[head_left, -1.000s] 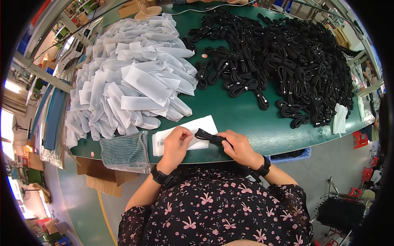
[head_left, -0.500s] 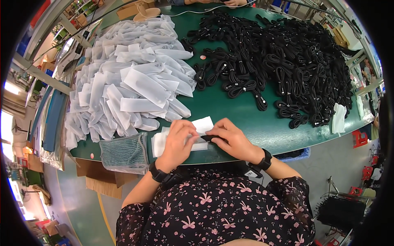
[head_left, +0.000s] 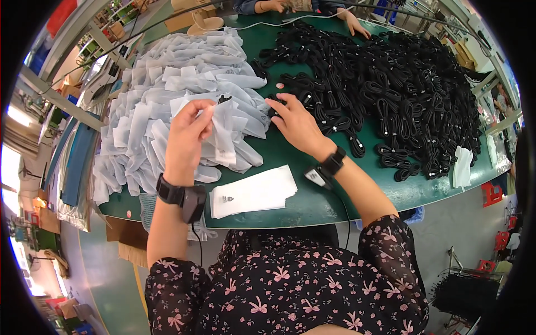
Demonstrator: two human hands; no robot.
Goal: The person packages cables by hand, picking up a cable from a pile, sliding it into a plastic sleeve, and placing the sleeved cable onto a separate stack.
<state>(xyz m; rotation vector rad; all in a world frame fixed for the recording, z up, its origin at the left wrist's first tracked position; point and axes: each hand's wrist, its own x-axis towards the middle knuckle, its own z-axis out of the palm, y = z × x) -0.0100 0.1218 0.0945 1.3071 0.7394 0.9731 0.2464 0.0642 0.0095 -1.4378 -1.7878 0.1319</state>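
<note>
In my left hand, thumb and fingers pinch a frosted white pouch above the near part of the pouch pile. A bit of black shows at this pouch's upper end. My right hand reaches to the left edge of the heap of coiled black cables, its thumb and fingers apart around a cable bundle there; whether they touch it I cannot tell. On the table's near edge lies a stack of flat white pouches with a small dark print.
Another person's hand rests at the heap's far edge. A teal striped bundle in clear plastic is partly behind my left forearm. A white pouch lies at the right on the green table. Cords hang from both wrist devices.
My hands have parted from over the white stack. The left moved up to the pouch pile with a pouch; the right moved up to the cables. Another person's hand has reached the heap.
</note>
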